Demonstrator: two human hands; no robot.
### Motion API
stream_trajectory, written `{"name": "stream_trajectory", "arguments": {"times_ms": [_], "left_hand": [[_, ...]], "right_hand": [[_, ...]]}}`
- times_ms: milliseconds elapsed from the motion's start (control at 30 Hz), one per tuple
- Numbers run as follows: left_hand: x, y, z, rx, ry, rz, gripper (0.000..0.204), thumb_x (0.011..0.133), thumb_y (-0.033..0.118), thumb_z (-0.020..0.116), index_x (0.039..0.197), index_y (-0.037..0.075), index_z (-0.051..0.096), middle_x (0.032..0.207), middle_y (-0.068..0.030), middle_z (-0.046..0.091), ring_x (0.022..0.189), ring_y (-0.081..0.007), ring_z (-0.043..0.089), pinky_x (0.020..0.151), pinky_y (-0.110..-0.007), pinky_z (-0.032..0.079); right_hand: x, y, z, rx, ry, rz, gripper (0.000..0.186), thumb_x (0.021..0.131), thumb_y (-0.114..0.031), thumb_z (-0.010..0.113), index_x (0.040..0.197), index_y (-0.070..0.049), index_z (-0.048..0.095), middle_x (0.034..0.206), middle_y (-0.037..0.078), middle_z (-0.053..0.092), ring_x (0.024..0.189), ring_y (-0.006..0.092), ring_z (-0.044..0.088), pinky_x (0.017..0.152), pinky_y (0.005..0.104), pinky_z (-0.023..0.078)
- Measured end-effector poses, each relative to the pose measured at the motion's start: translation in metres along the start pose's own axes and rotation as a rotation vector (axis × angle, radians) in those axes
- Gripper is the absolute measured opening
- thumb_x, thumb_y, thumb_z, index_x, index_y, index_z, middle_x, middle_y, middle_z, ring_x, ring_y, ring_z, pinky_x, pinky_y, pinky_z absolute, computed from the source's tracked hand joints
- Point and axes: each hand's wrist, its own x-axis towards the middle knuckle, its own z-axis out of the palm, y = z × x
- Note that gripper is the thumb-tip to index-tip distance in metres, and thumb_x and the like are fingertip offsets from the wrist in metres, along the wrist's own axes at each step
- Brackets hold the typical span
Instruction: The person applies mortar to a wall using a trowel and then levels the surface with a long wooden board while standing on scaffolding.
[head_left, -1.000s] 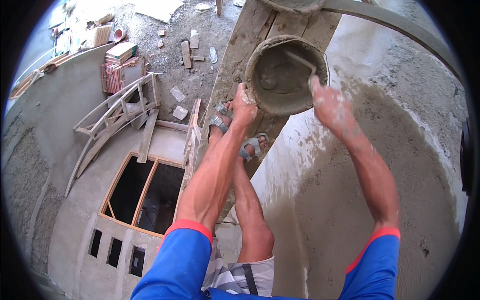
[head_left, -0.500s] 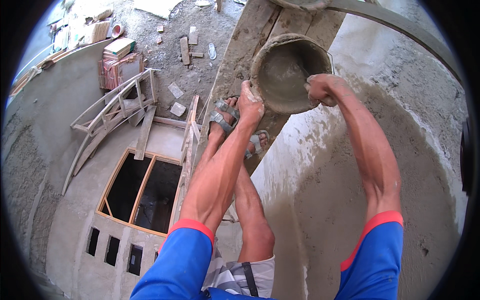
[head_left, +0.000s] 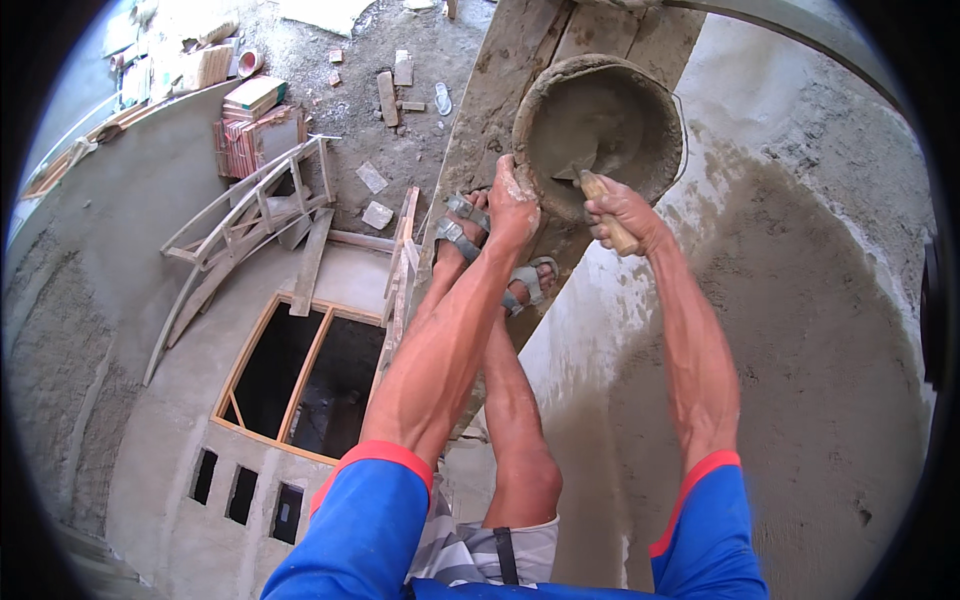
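Note:
A mortar-caked bucket (head_left: 668, 95) stands on wooden planks, with wet grey mortar (head_left: 575, 125) inside. My left hand (head_left: 513, 205) is closed on the bucket's near left rim; its fingertips are partly hidden. In my right hand (head_left: 632, 215), fingers wrap round the wooden handle of a trowel (head_left: 597, 188). The trowel's blade dips into the mortar near the bucket's near side, partly coated. A thin wire handle (head_left: 684, 150) hangs at the bucket's right side.
My sandalled feet (head_left: 463, 225) rest on the planks (head_left: 490, 100). Right of them rises a wall (head_left: 760, 340) with damp plaster. Below on the left are a wooden-framed opening (head_left: 325, 370), curved wooden frames (head_left: 240, 220) and stacked tiles (head_left: 255, 135).
My right hand has moved left and nearer me, turning so the trowel's handle and blade now show. My left hand keeps its hold on the rim. The view has shifted slightly.

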Motion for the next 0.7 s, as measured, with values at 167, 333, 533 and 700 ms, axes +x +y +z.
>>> {"name": "stream_trajectory", "arguments": {"times_ms": [167, 333, 533, 700], "left_hand": [[0.002, -0.02, 0.001, 0.109, 0.03, 0.14, 0.018, 0.097, 0.013, 0.046, 0.11, 0.002, 0.052, 0.092, -0.0135, 0.062, 0.079, -0.0215, 0.061, 0.065, -0.035, 0.051], [-0.005, -0.004, -0.005, -0.016, -0.019, -0.012, 0.03, 0.093, 0.011, 0.047, 0.12, 0.0, 0.048, 0.104, -0.0216, 0.061, 0.091, -0.0315, 0.059, 0.084, -0.039, 0.044], [-0.035, -0.001, 0.007, 0.082, 0.096, 0.022, 0.055, 0.091, 0.017, 0.052, 0.138, -0.005, 0.033, 0.112, -0.0276, 0.057, 0.1, -0.0353, 0.056, 0.092, -0.041, 0.04], [-0.033, -0.004, 0.008, 0.057, -0.031, 0.031, 0.07, 0.086, 0.009, 0.057, 0.144, -0.005, 0.022, 0.127, -0.027, 0.051, 0.109, -0.034, 0.054, 0.095, -0.039, 0.04]], "right_hand": [[-0.005, 0.024, 0.032, 0.13, 0.077, -0.25, 0.046, 0.084, -0.008, 0.059, 0.126, -0.011, 0.041, 0.073, 0.003, 0.049, 0.048, 0.0116, 0.05, 0.039, 0.0271, 0.045], [-0.069, 0.006, 0.036, -0.886, 0.637, -0.277, 0.059, 0.076, -0.013, 0.061, 0.132, -0.008, 0.042, 0.092, 0.02, 0.064, 0.073, 0.0324, 0.065, 0.066, 0.0424, 0.053], [-0.04, -0.017, 0.031, -1.368, 0.802, -0.183, 0.038, 0.08, -0.012, 0.051, 0.116, -0.002, 0.049, 0.092, 0.03, 0.063, 0.087, 0.0456, 0.062, 0.082, 0.0526, 0.048], [-0.013, 0.008, 0.043, -1.57, 0.737, -0.244, 0.024, 0.08, -0.008, 0.05, 0.1, 0.006, 0.052, 0.084, 0.03, 0.064, 0.081, 0.0426, 0.066, 0.075, 0.0499, 0.053]]}}
